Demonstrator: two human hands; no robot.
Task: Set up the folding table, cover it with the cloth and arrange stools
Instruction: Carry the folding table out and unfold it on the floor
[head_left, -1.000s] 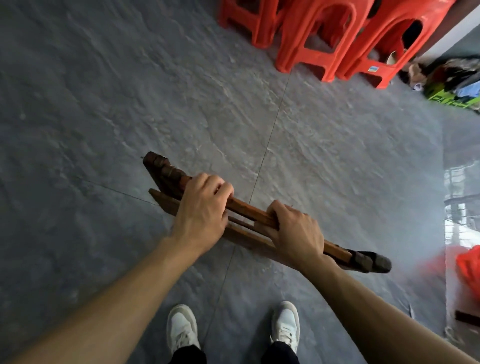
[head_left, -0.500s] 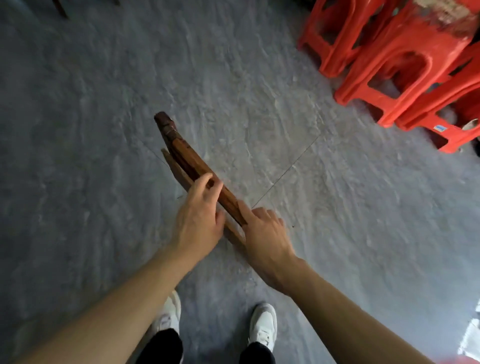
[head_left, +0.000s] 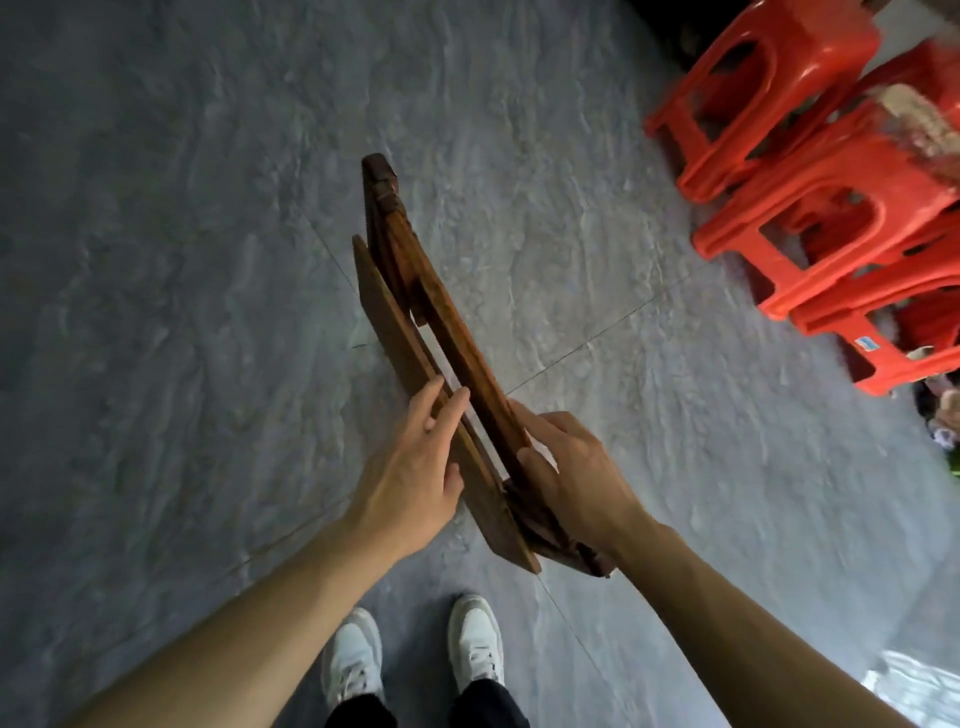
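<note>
Standing on edge at centre frame, folded wooden table (head_left: 415, 312) runs from upper middle down toward lower right, its panels slightly parted. Left hand (head_left: 415, 470) lies on the left panel, fingers straight, tips at the gap. Right hand (head_left: 574, 475) grips the right-hand frame piece, thumb and fingers curled round it. Grey stone floor (head_left: 182, 260) beneath; white shoes (head_left: 415, 657) at bottom centre. Red plastic stools (head_left: 831, 182) stacked at upper right, well apart from table
</note>
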